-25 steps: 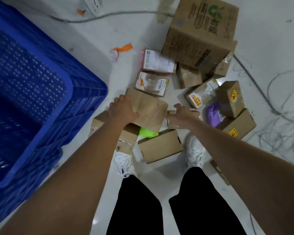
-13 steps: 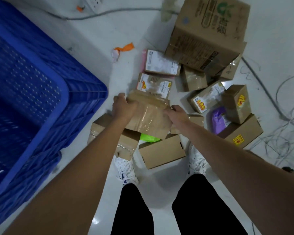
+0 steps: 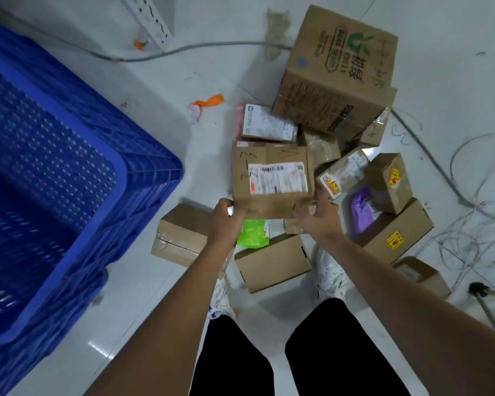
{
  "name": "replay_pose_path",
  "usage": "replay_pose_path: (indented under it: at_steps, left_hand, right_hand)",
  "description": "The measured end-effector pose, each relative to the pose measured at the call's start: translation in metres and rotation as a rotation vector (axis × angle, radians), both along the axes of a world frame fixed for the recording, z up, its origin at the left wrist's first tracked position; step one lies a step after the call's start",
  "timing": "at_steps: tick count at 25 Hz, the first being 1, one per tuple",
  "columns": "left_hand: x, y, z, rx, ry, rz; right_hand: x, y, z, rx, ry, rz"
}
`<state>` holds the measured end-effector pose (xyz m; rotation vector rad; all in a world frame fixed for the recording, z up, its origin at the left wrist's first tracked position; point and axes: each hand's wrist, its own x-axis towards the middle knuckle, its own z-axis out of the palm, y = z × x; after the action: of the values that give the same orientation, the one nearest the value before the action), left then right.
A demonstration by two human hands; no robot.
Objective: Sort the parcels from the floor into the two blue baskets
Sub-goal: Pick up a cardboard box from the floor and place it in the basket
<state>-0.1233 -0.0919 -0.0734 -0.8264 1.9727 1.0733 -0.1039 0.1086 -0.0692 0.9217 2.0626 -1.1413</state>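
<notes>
Holding labelled cardboard parcel above floor pile, label face up, long axis running left-right. Left hand fingers curled on near-left corner, right hand fingers clamped on near-right corner; parcel extends away from both. Blue basket lies to left, nearer left hand; judged next move swings parcel leftward over rim.

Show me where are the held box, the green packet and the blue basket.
held box (image 3: 272, 178): head view, on its white label.
green packet (image 3: 252, 233): head view, on its middle.
blue basket (image 3: 120, 172): head view, on its rim corner.
</notes>
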Motion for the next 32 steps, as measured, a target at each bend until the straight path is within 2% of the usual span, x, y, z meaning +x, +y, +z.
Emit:
replay_pose_path:
  at_steps: [2,4,7,9,11,13,16,19,21,24,29,32]
  left_hand:
    - [0.020,-0.002,-0.010,0.034,-0.167,-0.096]
    - [0.036,-0.001,-0.013,0.018,-0.255,-0.204]
    - [0.046,-0.002,-0.013,-0.084,-0.262,-0.423]
    - [0.040,-0.004,-0.008,-0.260,-0.143,-0.594]
    - [0.026,-0.004,-0.004,-0.381,0.087,-0.738]
    - [0.005,-0.001,0.000,-0.436,0.244,-0.904]
    - [-0.023,0.003,-0.018,-0.460,0.201,-1.101]
    - [-0.036,0.004,-0.043,-0.512,0.154,-1.391]
    - [-0.032,0.004,-0.058,-0.450,0.105,-1.410]
    - [-0.016,0.006,-0.071,-0.414,0.066,-1.331]
    - [0.012,0.015,-0.043,-0.529,0.231,-1.321]
    - [0.007,0.016,0.004,-0.525,0.296,-1.326]
  right_hand:
    - [0.023,0.004,-0.016,-0.004,-0.196,0.075]
    - [0.036,0.006,-0.024,-0.033,-0.318,0.103]
    - [0.040,0.010,-0.019,0.041,-0.372,0.311]
    - [0.029,0.014,-0.007,0.266,-0.221,0.510]
    - [0.009,0.013,0.003,0.487,0.018,0.799]
    - [-0.019,0.005,0.004,0.550,0.164,1.088]
    - [-0.061,-0.017,-0.003,0.572,0.117,1.357]
    - [-0.087,-0.026,-0.026,0.562,0.051,1.553]
    - [-0.088,-0.026,-0.041,0.575,0.038,1.670]
    - [-0.073,-0.029,-0.051,0.582,0.045,1.726]
    - [-0.041,-0.033,-0.033,0.689,0.062,1.758]
    - [-0.044,-0.019,0.016,0.648,0.150,1.695]
